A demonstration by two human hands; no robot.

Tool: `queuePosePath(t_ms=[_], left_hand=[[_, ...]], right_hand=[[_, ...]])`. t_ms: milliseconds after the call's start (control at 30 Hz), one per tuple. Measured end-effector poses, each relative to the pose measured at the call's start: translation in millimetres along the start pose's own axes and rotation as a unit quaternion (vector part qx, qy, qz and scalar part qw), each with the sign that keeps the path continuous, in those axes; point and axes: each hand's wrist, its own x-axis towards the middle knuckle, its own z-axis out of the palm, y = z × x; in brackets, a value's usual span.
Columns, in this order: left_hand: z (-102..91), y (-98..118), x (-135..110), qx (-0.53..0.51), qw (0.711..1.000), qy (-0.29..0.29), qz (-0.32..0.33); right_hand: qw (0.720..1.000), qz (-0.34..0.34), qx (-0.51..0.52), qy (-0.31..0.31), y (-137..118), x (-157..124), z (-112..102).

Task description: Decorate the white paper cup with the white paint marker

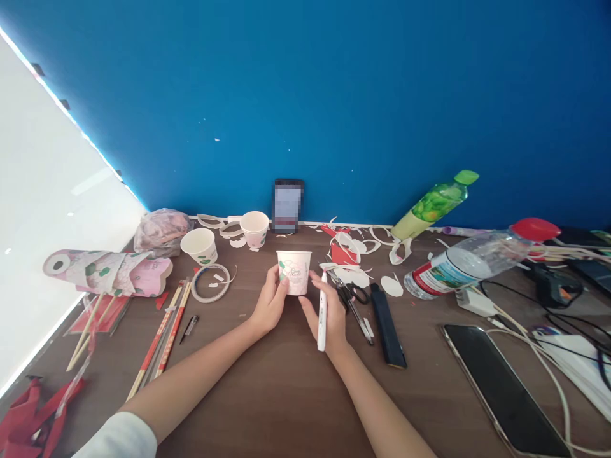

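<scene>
A paper cup [294,270] with a pink and green print stands upright in front of me, at the middle of the desk. The fingers of my left hand [270,304] are closed against its left side. On the other side, my right hand [335,323] grips a white marker [322,321], its reddish tip pointing up. The right fingertips come close to the cup's right side; whether they touch it I cannot tell. Two more paper cups [254,224] stand farther back to the left. Near my right hand lie black-handled scissors [358,294] and a silver-grey pen [366,329].
A roll of tape [210,284], chopsticks [172,334] and a pink paper-cup structure [119,273] are on the left. Paper scraps [351,245] litter the back. To the right are a dark case [387,327], two bottles [470,259], a phone [501,381] and cables. A blue wall [305,95] rises behind.
</scene>
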Motion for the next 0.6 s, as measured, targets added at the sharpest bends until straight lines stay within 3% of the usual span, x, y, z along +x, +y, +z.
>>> queuePosePath(t_ms=[133, 267, 333, 500, 600], left_hand=[[-1.6, -0.4, 4.6, -0.088, 0.996, -0.017, -0.022], [-3.5, 0.8, 11.9, -0.141, 0.987, 0.014, -0.081], [-3.5, 1.5, 15.4, -0.19, 0.977, 0.034, -0.085], [-3.7, 1.2, 21.9, -0.316, 0.943, 0.027, -0.103], [-5.0, 0.8, 23.2, -0.331, 0.937, 0.008, -0.108]], right_hand=[[0.997, -0.069, -0.025, -0.018, 6.6, -2.9, 4.2], [0.986, -0.152, -0.033, -0.052, 10.4, 4.2, 9.7], [0.985, -0.166, -0.036, -0.039, 11.4, 13.5, 13.8], [0.988, -0.141, -0.044, 0.035, 16.8, 35.6, 22.5], [0.992, -0.112, -0.042, 0.032, 20.3, 37.3, 23.9]])
